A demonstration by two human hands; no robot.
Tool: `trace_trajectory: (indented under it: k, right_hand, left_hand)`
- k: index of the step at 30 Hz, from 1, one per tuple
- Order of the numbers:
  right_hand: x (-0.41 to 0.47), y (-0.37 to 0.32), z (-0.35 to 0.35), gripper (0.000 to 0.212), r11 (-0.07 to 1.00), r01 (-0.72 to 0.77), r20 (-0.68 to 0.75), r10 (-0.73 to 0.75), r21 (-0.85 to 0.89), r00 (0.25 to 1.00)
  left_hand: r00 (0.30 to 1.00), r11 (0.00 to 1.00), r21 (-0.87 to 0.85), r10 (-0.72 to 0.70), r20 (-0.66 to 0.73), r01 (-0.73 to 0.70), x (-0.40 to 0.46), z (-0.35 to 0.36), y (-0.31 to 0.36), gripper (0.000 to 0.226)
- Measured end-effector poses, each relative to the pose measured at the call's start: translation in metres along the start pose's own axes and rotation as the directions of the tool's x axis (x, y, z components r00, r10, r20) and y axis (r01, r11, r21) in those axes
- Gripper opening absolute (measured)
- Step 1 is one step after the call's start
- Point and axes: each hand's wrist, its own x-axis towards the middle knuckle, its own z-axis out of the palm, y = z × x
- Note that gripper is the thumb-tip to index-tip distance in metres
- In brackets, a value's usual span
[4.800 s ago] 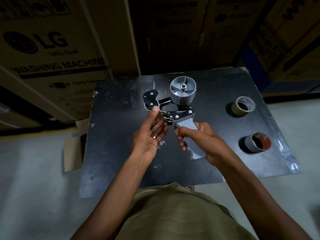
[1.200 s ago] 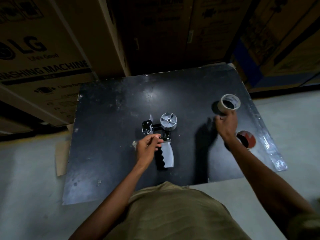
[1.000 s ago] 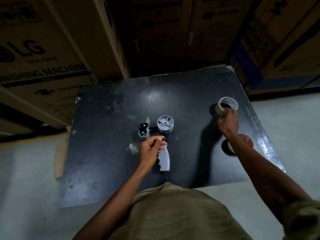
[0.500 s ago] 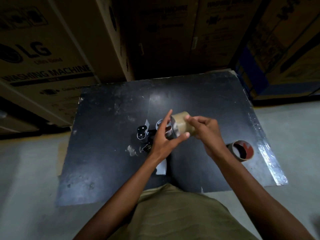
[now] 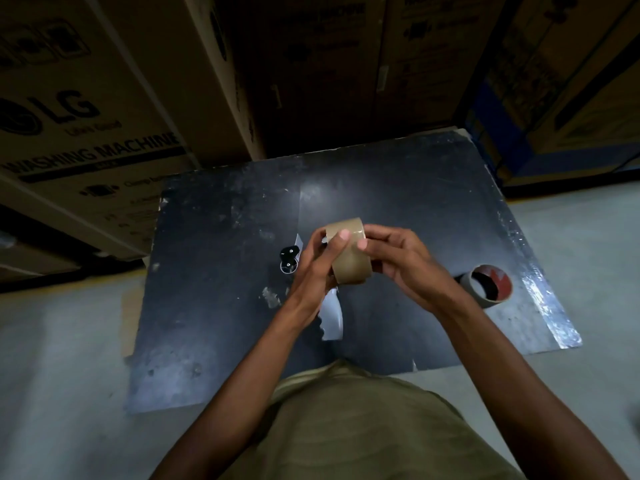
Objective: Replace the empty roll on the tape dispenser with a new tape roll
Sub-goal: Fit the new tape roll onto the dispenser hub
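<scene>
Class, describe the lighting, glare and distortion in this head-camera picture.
Head view: dim light; glare on the black tabletop and its right edge; wide-angle bending of the cardboard boxes; hands sharp on the brown tape roll.

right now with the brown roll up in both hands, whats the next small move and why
Probably pick at the roll's surface to find and lift the loose tape end. Both hands, left hand and right hand, hold the brown tape roll above the board, fingertips on its outer face. The tape dispenser lies below, mostly hidden, so loading comes after.
</scene>
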Motion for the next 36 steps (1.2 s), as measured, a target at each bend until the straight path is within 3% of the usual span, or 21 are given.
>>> trace_trajectory:
  k: [4, 7, 10, 14, 16, 20, 24, 28, 30, 33, 36]
  right_hand:
    - [0.001, 0.003, 0.013, 0.021, 0.96, 0.113, -0.27, -0.183, -0.257, 0.945]
    - [0.002, -0.002, 0.028, 0.035, 0.946, 0.126, -0.397, -0.243, -0.297, 0.885]
    - [0.0, -0.006, 0.031, 0.04, 0.946, 0.09, -0.34, -0.199, -0.31, 0.919]
    - [-0.013, -0.01, 0.022, 0.023, 0.981, 0.058, -0.055, -0.07, -0.187, 0.996]
    - [-0.016, -0.008, 0.022, 0.032, 0.988, 0.07, 0.039, -0.065, -0.135, 0.997]
    - [-0.016, -0.003, 0.03, 0.028, 0.99, 0.109, -0.096, -0.118, -0.092, 0.988]
    - [-0.015, -0.002, 0.037, 0.017, 0.974, 0.153, -0.276, -0.195, -0.168, 0.941]
    - [-0.011, -0.002, 0.047, 0.044, 0.946, 0.132, -0.37, -0.242, -0.297, 0.897]
    - [-0.011, -0.003, 0.045, 0.044, 0.939, 0.131, -0.296, -0.23, -0.318, 0.927]
    - [-0.013, -0.006, 0.035, 0.021, 0.949, 0.143, -0.024, -0.156, -0.28, 0.987]
    - [-0.014, -0.004, 0.028, 0.035, 0.977, 0.095, 0.123, -0.072, -0.192, 0.99]
  left_hand:
    - [0.993, 0.999, -0.044, 0.016, 0.115, -0.011, -0.003, -0.009, 0.0, 0.054]
    - [0.997, 1.0, -0.02, 0.005, 0.071, -0.003, -0.006, -0.003, 0.001, 0.049]
    - [0.998, 0.998, -0.026, -0.062, 0.021, 0.062, -0.008, 0.001, 0.003, 0.054]
    - [0.98, 0.982, -0.034, -0.186, 0.065, 0.188, -0.01, -0.004, 0.014, 0.062]
    - [0.975, 0.978, -0.014, -0.207, 0.082, 0.208, -0.011, -0.006, 0.018, 0.066]
    - [0.979, 0.982, 0.032, -0.189, 0.08, 0.187, -0.011, -0.008, 0.017, 0.066]
    - [0.987, 0.991, -0.08, -0.097, 0.127, 0.108, -0.016, -0.002, 0.014, 0.057]
    - [0.993, 0.994, 0.014, -0.108, 0.055, 0.108, -0.016, 0.003, 0.017, 0.063]
    - [0.986, 0.986, 0.038, -0.162, 0.021, 0.161, -0.016, 0.002, 0.018, 0.07]
    - [0.971, 0.971, -0.025, -0.239, 0.014, 0.24, -0.018, 0.0, 0.025, 0.073]
    - [0.956, 0.956, -0.024, -0.291, 0.034, 0.292, -0.017, -0.005, 0.028, 0.074]
